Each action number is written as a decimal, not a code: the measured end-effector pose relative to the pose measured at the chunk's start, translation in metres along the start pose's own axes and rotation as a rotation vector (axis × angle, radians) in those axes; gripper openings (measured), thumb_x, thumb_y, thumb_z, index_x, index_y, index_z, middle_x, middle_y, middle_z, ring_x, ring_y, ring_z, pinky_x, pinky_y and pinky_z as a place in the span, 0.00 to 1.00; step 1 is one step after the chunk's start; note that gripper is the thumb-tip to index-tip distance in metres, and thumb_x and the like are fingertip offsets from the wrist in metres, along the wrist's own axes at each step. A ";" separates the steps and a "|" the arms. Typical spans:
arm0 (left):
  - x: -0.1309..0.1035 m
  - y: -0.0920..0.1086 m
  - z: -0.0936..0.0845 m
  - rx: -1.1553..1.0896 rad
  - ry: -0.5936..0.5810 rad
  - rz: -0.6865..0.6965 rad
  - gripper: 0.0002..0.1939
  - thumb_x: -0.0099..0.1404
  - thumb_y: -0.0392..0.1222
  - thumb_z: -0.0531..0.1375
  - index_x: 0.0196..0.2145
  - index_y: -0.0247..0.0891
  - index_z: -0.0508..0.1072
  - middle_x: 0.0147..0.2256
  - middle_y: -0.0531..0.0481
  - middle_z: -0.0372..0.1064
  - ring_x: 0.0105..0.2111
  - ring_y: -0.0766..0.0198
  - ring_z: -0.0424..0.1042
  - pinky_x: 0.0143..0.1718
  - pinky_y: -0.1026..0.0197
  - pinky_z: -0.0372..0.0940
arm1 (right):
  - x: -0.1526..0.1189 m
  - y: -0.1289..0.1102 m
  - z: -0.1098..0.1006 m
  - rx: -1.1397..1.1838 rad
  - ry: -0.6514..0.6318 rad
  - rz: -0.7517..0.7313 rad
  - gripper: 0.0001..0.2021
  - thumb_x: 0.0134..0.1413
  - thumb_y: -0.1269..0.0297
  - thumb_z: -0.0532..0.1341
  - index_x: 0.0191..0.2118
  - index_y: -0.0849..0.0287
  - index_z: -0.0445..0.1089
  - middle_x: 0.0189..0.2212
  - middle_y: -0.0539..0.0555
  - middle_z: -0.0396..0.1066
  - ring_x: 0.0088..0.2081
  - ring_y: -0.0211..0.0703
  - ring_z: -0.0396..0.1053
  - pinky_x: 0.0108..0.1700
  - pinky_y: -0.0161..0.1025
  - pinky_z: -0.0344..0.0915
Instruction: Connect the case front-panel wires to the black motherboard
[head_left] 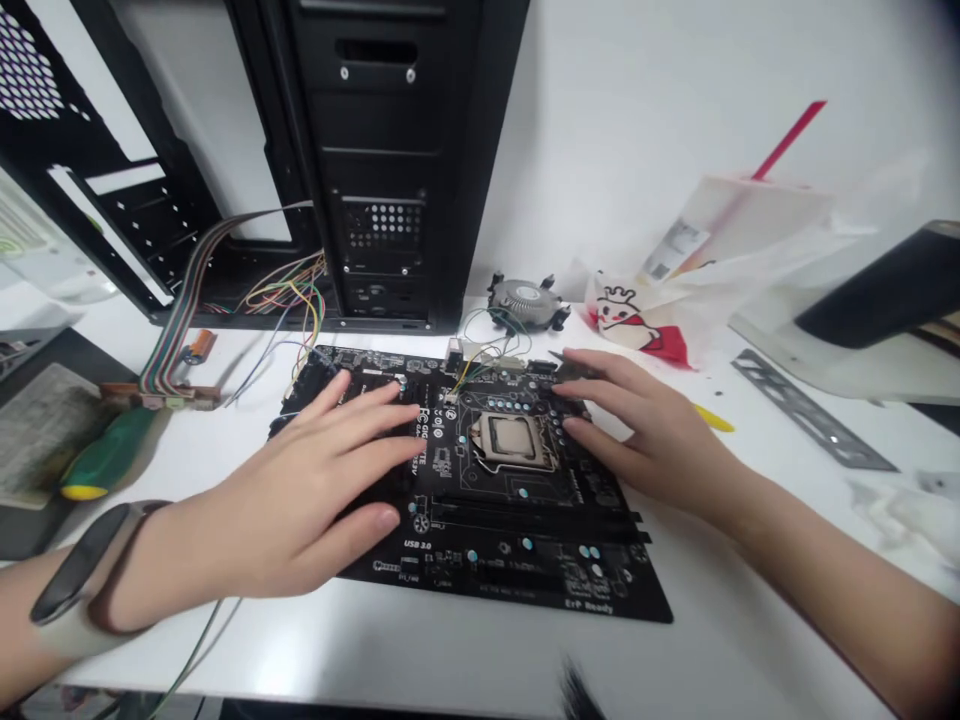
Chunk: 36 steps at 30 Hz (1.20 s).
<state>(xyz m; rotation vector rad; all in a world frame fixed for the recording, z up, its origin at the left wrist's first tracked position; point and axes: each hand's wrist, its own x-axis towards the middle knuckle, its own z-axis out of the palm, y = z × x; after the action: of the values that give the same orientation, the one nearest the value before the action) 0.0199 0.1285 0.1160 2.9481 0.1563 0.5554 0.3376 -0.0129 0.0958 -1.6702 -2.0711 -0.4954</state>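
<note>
A black motherboard (480, 590) lies flat on the white table, with a processor (514, 438) seated in its socket right of the middle. My left hand (322, 490) rests over the board's left part, palm down, its fingers stretched out and spread. Against the upper right edge is my right hand (630, 430), fingers apart and touching the dark parts there; what lies under its fingertips is partly hidden. Memory slots (540, 515) run across below the socket. Thin coloured wires lead from the board's back to a CPU cooler fan (529, 303).
An open black computer case (405, 150) stands behind, wires and a ribbon cable (187, 290) hanging out. A green screwdriver (112, 450) lies left. At right are a bagged drink cup (720, 220), a metal I/O plate (810, 405) and a monitor stand (847, 350). A dark brush tip (577, 690) shows in front.
</note>
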 end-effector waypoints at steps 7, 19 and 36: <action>0.036 0.001 -0.010 -0.064 -0.272 -0.003 0.25 0.75 0.50 0.42 0.60 0.38 0.67 0.57 0.40 0.67 0.60 0.49 0.65 0.66 0.34 0.50 | -0.003 0.000 -0.001 0.004 0.011 -0.037 0.12 0.63 0.65 0.56 0.45 0.64 0.73 0.54 0.68 0.68 0.53 0.57 0.71 0.50 0.54 0.74; 0.052 0.006 0.009 0.043 -0.320 0.039 0.28 0.72 0.52 0.47 0.60 0.33 0.68 0.53 0.37 0.68 0.53 0.46 0.65 0.56 0.37 0.58 | -0.007 0.000 -0.004 0.023 0.029 -0.074 0.12 0.63 0.65 0.56 0.46 0.65 0.73 0.55 0.68 0.67 0.55 0.57 0.69 0.53 0.53 0.72; 0.055 0.017 0.010 0.168 -0.291 0.033 0.25 0.70 0.48 0.47 0.55 0.32 0.71 0.51 0.40 0.71 0.51 0.46 0.68 0.47 0.43 0.59 | -0.001 -0.015 -0.005 0.078 -0.078 0.002 0.17 0.64 0.62 0.53 0.51 0.63 0.72 0.59 0.66 0.65 0.59 0.57 0.66 0.57 0.59 0.68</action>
<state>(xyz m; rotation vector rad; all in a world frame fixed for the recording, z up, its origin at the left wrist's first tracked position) 0.0761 0.1178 0.1289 3.1559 0.1289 0.1165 0.3237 -0.0197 0.0991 -1.6709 -2.1160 -0.3495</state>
